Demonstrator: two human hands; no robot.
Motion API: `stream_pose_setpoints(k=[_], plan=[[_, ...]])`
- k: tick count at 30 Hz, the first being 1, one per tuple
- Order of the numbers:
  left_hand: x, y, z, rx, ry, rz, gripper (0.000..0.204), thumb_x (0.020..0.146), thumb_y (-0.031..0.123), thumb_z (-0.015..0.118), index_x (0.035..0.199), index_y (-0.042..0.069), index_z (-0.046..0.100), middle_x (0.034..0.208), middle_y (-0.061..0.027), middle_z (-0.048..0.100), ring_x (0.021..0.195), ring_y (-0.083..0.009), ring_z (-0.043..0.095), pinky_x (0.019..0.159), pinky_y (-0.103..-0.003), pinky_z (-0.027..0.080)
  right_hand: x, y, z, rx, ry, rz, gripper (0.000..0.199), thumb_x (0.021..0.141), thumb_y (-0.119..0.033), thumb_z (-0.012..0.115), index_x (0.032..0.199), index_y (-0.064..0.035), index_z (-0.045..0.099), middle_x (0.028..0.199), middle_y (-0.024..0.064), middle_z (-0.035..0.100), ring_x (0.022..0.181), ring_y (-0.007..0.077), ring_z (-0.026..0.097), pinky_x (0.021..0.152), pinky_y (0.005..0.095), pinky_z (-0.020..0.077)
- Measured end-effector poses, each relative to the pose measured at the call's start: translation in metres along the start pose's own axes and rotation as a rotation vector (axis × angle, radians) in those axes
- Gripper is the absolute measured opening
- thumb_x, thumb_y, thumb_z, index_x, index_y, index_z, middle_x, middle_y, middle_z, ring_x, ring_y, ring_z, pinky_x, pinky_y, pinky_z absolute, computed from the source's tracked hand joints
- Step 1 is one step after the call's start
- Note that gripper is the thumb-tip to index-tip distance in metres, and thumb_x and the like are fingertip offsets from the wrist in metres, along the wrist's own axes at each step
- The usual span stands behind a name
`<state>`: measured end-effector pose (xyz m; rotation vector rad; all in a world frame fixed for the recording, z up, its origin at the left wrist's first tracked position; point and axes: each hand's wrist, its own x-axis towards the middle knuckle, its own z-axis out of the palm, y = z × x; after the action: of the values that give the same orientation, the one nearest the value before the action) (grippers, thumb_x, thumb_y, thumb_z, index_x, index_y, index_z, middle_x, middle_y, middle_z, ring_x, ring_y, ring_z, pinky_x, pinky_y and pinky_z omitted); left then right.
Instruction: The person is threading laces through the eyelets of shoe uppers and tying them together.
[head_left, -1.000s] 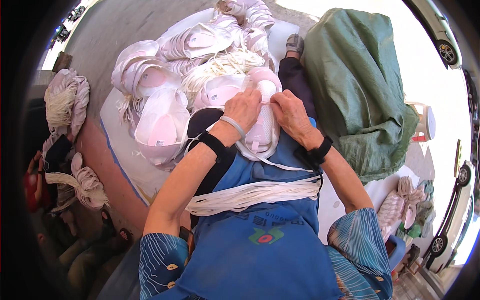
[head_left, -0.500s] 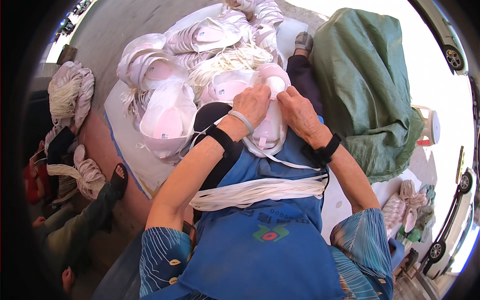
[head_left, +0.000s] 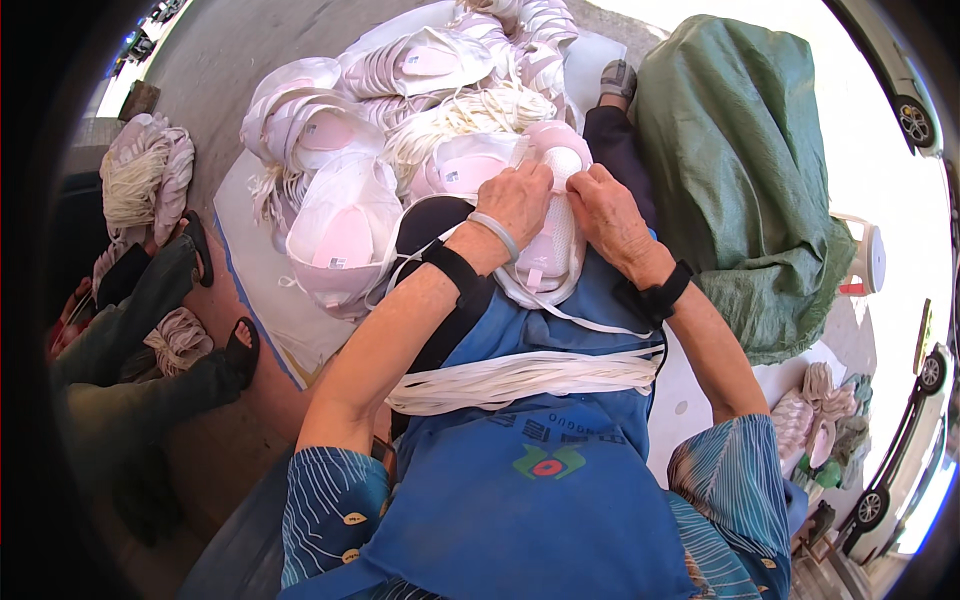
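"Why's that shoe (head_left: 550,248) in the lap (head_left: 592,300)?"

"Probably so the legs steady it. Left hand (head_left: 515,205) and right hand (head_left: 613,222) look pinched closed over it; on what exactly, I can't tell."

"Those laces (head_left: 530,381)?"

"Draped across the apron (head_left: 500,520), likely for easy reach. White sheet (head_left: 258,275) under the shoe pile (head_left: 335,225), pavement (head_left: 225,75) beyond."

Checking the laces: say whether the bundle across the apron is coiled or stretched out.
Stretched out: the white laces run side by side across the blue apron.

Left head-worn fisheye looks down past blue apron (head_left: 530,515) (edges bowed) to left hand (head_left: 515,207) and right hand (head_left: 612,222), near.
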<state>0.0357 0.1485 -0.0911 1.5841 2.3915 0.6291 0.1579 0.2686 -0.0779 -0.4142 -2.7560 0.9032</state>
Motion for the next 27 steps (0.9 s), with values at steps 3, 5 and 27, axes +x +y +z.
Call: stream_pose_setpoints(k=[3, 5, 27], plan=[[0.0007, 0.0003, -0.0006, -0.004, 0.000, 0.001, 0.010, 0.086, 0.016, 0.060, 0.088, 0.007, 0.056, 0.086, -0.0135, 0.059, 0.081, -0.0334, 0.062, 0.070, -0.043, 0.049, -0.0011, 0.0013, 0.0003, 0.028, 0.022, -0.029, 0.009, 0.086, -0.007, 0.055, 0.089, 0.0020, 0.056, 0.090, 0.0210, 0.056, 0.079, 0.0396, 0.061, 0.070, 0.0457, 0.0507], [0.0008, -0.0005, 0.0000, 0.001, -0.003, 0.000, 0.010, 0.086, 0.016, 0.059, 0.088, 0.007, 0.056, 0.086, -0.0137, 0.059, 0.081, -0.0336, 0.062, 0.070, -0.043, 0.049, -0.0012, -0.0001, 0.0008, 0.013, 0.006, -0.019, 0.009, 0.086, -0.007, 0.055, 0.088, 0.0021, 0.056, 0.090, 0.0211, 0.056, 0.079, 0.0395, 0.061, 0.070, 0.0454, 0.0507], [0.0018, 0.0023, -0.0018, 0.027, -0.008, -0.016, 0.010, 0.087, 0.016, 0.058, 0.089, 0.007, 0.055, 0.087, -0.0138, 0.060, 0.081, -0.0340, 0.063, 0.071, -0.044, 0.050, 0.0003, -0.0004, -0.0025, 0.109, 0.019, 0.034, 0.010, 0.082, -0.006, 0.059, 0.086, 0.0021, 0.063, 0.085, 0.0198, 0.059, 0.080, 0.0372, 0.060, 0.074, 0.0428, 0.0487]])
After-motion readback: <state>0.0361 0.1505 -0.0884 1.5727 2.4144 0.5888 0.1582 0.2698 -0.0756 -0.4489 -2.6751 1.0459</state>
